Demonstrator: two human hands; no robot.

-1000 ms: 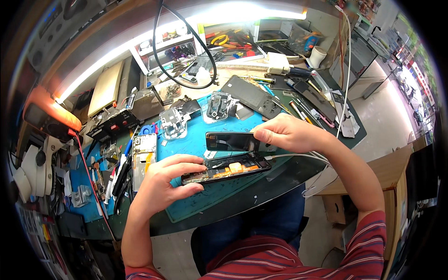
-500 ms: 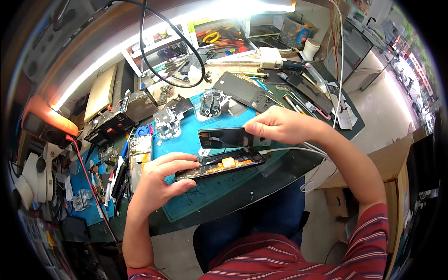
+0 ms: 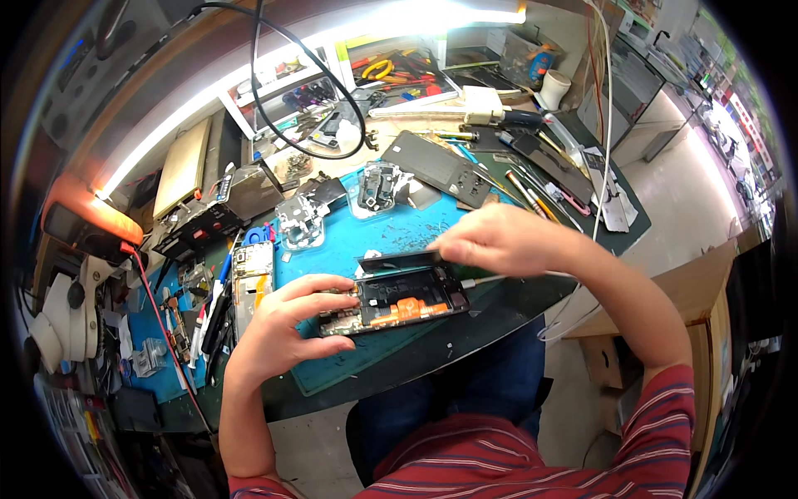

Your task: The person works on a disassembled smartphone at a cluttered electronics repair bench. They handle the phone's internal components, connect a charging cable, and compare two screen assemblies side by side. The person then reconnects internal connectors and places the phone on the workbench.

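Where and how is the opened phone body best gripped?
Take the opened phone body by its long edges near the left end, probably from the left: it is flat, its insides lie exposed, and a white cable meets its right end.

Two opened phones (image 3: 405, 303) (image 3: 252, 279), two clear trays (image 3: 306, 243) (image 3: 373, 213), one orange multimeter (image 3: 91, 213), one white cup (image 3: 553, 89).

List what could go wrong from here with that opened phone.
1. The dark panel, tilted in the right hand, could slip or knock the opened phone, since the grip seems to be at one end.
2. The left hand has its fingers over the phone's exposed insides, so a firm press might damage small parts there.
3. The white cable meets the phone's right end; a snag could jerk the phone.
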